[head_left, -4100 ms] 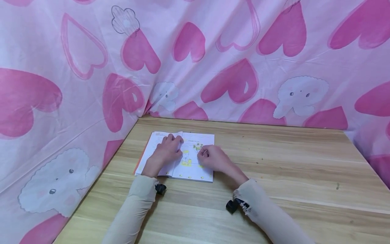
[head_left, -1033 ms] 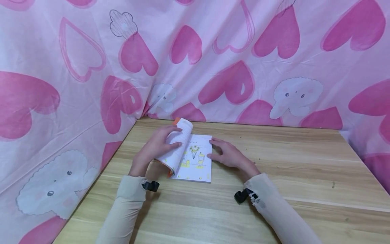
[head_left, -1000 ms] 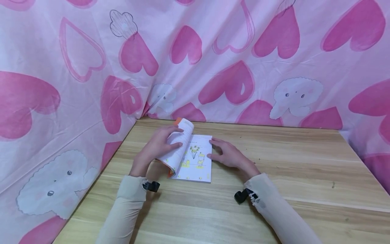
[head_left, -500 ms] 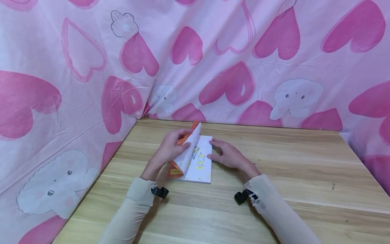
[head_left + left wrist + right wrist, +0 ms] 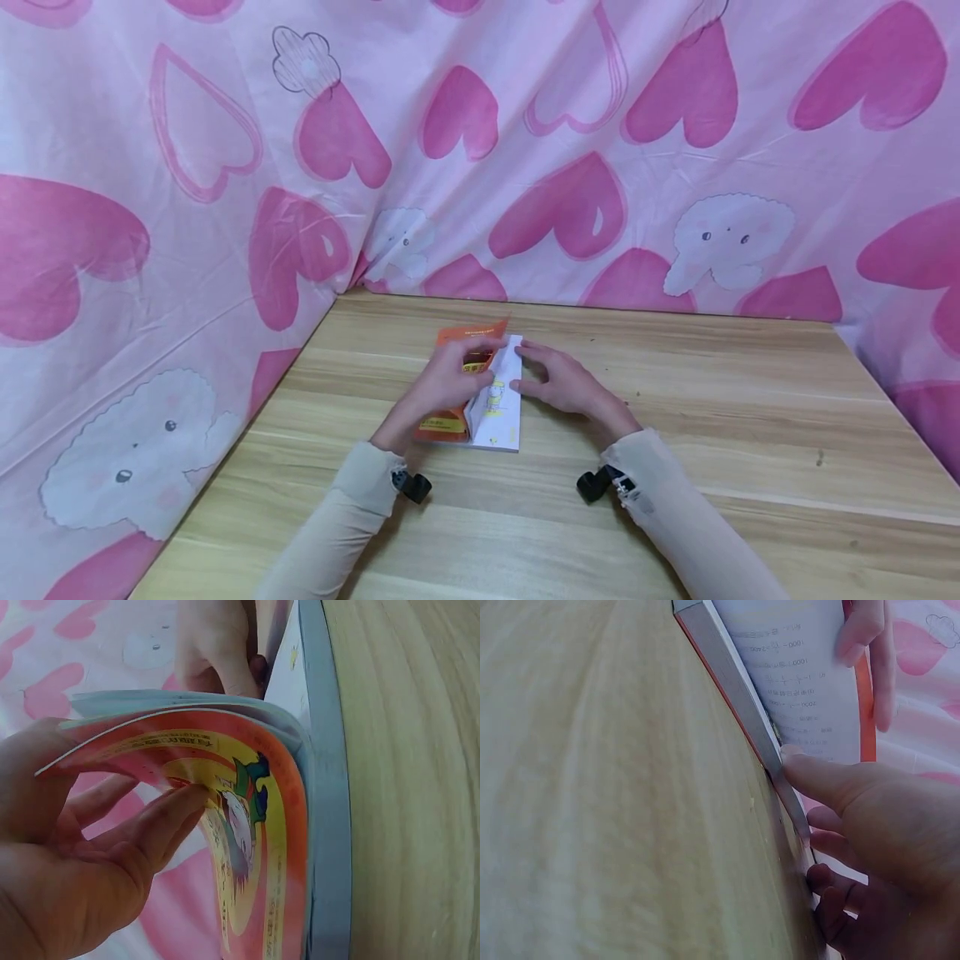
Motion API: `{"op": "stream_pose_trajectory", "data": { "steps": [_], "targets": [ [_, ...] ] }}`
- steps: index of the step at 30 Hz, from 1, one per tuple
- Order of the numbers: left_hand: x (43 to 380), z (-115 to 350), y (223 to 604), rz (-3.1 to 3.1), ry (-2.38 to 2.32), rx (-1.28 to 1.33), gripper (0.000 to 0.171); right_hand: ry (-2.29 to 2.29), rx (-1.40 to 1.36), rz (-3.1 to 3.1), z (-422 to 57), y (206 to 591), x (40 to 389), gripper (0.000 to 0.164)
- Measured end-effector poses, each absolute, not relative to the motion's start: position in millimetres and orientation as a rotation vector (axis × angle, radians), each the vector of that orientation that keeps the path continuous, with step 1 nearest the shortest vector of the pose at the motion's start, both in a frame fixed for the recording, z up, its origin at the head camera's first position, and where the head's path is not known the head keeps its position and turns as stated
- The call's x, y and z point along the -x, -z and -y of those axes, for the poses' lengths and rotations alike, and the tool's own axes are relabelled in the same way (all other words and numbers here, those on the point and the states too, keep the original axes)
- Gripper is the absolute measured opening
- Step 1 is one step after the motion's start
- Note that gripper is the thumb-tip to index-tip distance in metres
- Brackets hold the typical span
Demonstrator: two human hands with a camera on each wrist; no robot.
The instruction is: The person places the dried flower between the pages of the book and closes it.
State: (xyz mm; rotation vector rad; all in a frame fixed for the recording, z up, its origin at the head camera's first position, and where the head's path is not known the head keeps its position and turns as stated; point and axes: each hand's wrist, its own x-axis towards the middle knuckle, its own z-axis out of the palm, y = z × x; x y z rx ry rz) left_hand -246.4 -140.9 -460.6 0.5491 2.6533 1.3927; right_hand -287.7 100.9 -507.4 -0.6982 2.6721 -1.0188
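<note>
A book with an orange cover [image 5: 450,427] lies on the table, its cover and front pages raised and bent over the lower pages. My left hand [image 5: 450,379] grips this raised part, thumb on the inner page side and fingers against the cover, as the left wrist view also shows with the curved cover [image 5: 281,817]. At the book's right edge, my right hand [image 5: 562,379] holds the lower pages [image 5: 504,421]. In the right wrist view its thumb [image 5: 817,776] rests on the edge of the page block [image 5: 739,694], with the other fingers curled beside it.
The wooden table [image 5: 675,417] extends to the right and in front of the book. A pink curtain [image 5: 540,100] with hearts and white cartoon animals stands behind and on the left. Each wrist carries a small black camera [image 5: 412,486].
Earlier the book lay spread, with both hands on its pages. Since then my left hand has lifted the cover and pages and swung them rightward over the yellow drawing. The right hand has lately kept still.
</note>
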Motion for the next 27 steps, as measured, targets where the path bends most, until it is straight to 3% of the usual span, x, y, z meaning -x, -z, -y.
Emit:
{"op": "stream_pose_trajectory", "data": {
  "steps": [17,27],
  "targets": [
    [232.8,119.2,467.5,-2.692,-1.016,-0.631,0.056,1.047,0.836,-2.679,-102.0,509.9,291.0,0.076],
    [231.9,121.5,471.6,-2.682,-0.882,-0.739,0.042,0.983,0.792,-2.667,-103.9,511.3,290.0,0.078]
  ]
}}
